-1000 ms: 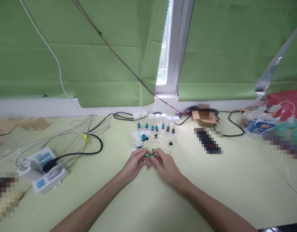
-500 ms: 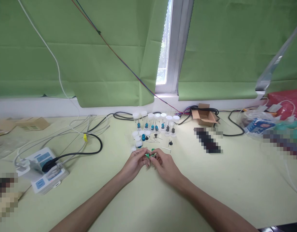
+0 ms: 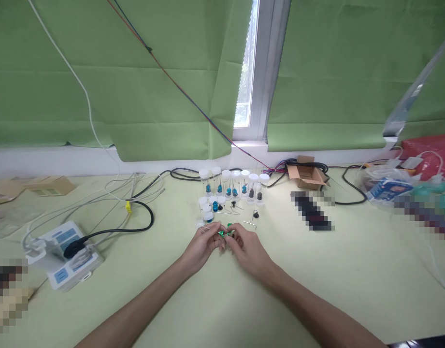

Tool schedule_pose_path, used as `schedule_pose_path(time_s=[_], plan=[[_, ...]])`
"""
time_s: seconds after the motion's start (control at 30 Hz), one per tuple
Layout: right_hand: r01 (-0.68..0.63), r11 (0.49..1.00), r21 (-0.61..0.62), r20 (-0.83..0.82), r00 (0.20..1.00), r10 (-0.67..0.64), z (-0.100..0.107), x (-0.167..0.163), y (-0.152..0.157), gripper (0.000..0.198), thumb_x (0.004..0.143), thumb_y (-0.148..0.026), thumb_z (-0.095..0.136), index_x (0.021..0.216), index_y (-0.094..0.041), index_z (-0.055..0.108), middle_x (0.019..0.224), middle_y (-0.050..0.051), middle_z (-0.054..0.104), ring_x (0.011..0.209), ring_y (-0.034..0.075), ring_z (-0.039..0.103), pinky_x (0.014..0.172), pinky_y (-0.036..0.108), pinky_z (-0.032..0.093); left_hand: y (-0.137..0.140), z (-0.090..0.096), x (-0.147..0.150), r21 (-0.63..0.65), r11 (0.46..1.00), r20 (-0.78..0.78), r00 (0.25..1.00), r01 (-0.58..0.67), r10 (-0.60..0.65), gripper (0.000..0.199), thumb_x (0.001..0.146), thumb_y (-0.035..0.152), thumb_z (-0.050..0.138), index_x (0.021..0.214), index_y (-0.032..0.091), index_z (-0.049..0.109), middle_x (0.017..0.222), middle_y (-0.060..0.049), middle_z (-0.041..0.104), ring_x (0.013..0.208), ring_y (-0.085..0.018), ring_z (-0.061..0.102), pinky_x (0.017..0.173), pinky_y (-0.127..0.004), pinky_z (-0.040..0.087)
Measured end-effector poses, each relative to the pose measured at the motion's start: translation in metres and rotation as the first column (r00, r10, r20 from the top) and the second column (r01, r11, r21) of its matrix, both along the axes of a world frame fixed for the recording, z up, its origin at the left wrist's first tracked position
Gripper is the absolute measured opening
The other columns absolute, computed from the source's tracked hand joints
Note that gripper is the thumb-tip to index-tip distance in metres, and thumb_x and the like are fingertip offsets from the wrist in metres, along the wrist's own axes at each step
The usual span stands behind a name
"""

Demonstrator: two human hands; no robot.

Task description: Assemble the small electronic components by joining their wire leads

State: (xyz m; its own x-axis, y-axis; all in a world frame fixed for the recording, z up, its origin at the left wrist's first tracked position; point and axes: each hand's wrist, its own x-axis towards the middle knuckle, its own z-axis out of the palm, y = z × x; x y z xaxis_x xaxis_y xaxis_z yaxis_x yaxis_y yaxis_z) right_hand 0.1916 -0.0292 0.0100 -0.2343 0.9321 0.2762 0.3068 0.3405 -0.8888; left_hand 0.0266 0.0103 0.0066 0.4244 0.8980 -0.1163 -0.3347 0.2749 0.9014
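Observation:
My left hand (image 3: 208,240) and my right hand (image 3: 244,240) meet over the table, fingers pinched together. Between the fingertips is a small shiny green metal part (image 3: 221,233), gripped from both sides. Another bit of green (image 3: 229,225) shows at my right fingers, with something dark beside it too small to name. Thin metal rods (image 3: 204,229) stick out past my left fingers. Just beyond the hands lie an L-shaped hex key (image 3: 250,224), a small black disc-like part (image 3: 256,215) and blue metal parts (image 3: 215,206).
Several clear tubes with white caps (image 3: 236,174), holding blue or dark parts, stand in a row behind the hands. An open cardboard box (image 3: 306,177) is at the back right. A power strip (image 3: 75,251) and tangled cables (image 3: 150,212) lie left. A plastic bag (image 3: 380,179) sits far right.

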Motion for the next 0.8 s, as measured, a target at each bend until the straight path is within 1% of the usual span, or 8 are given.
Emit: schedule_pose_path(time_s=[0.53, 0.8], plan=[[-0.004, 1.0, -0.001, 0.003, 1.0, 0.004, 0.0006, 0.0002, -0.0002, 0.015, 0.097, -0.028, 0.047, 0.104, -0.021, 0.057, 0.072, -0.001, 0.065, 0.063, 0.015, 0.059, 0.061, 0.024, 0.043, 0.0004, 0.0, 0.0001, -0.012, 1.0, 0.002, 1.0, -0.009, 0.009, 0.026, 0.083, 0.036, 0.069, 0.078, 0.011, 0.069, 0.071, -0.005, 0.065, 0.056, -0.012, 0.057, 0.052, -0.024, 0.046], [0.003, 1.0, -0.003, 0.003, 1.0, -0.003, 0.0014, 0.0001, -0.0006, 0.014, 0.096, -0.026, 0.048, 0.104, -0.021, 0.058, 0.073, -0.001, 0.065, 0.065, 0.015, 0.059, 0.062, 0.024, 0.043, 0.0005, -0.0009, 0.0001, 0.003, 1.0, 0.002, 1.0, -0.003, 0.003, 0.026, 0.083, 0.036, 0.069, 0.078, 0.011, 0.069, 0.07, -0.004, 0.063, 0.056, -0.012, 0.057, 0.052, -0.023, 0.046]])
